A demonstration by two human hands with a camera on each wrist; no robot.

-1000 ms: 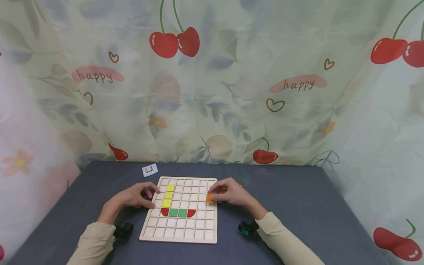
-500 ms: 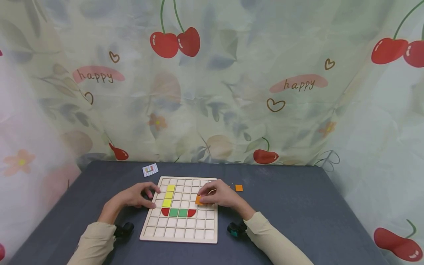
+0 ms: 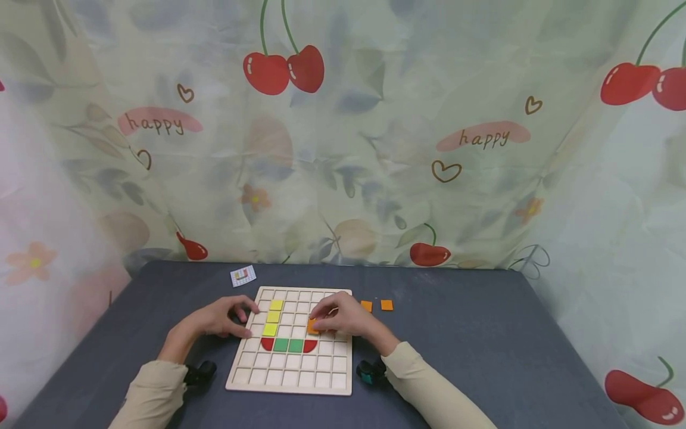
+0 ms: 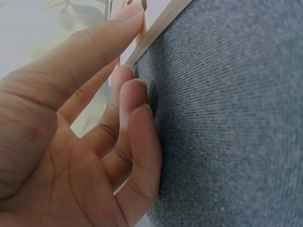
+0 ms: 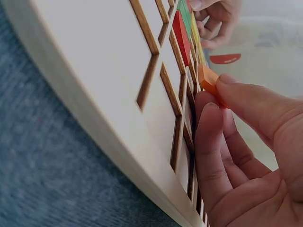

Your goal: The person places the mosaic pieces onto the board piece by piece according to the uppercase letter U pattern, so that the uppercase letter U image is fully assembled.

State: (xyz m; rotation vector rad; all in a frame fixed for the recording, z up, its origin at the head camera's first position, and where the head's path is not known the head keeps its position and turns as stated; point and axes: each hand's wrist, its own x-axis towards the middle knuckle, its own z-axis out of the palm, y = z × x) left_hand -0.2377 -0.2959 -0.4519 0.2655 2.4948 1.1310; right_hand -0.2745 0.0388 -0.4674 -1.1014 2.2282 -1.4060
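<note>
A wooden grid board (image 3: 284, 378) lies flat on the dark tabletop. Set in its cells are a column of yellow tiles (image 3: 272, 317), two green tiles (image 3: 287, 345) side by side, and a red quarter-round tile (image 3: 309, 346) at each end of the green pair. Between thumb and fingers my right hand (image 3: 343, 317) pinches an orange square tile (image 5: 208, 79), tilted over the grid just behind the right red tile. My left hand (image 3: 221, 316) rests at the board's left edge, fingers loosely bent. In the left wrist view its thumb (image 4: 109, 38) touches the board's rim.
Two loose orange tiles (image 3: 386, 305) lie on the table to the right of the board. A small printed card (image 3: 243, 276) sits behind the board at the left. Patterned curtain (image 3: 354, 179) hangs around the back and sides of the table.
My right hand has moved left across the board with the orange tile, from its right edge to above a cell near the red tile. The loose orange tiles have come into sight. My left hand stays put.
</note>
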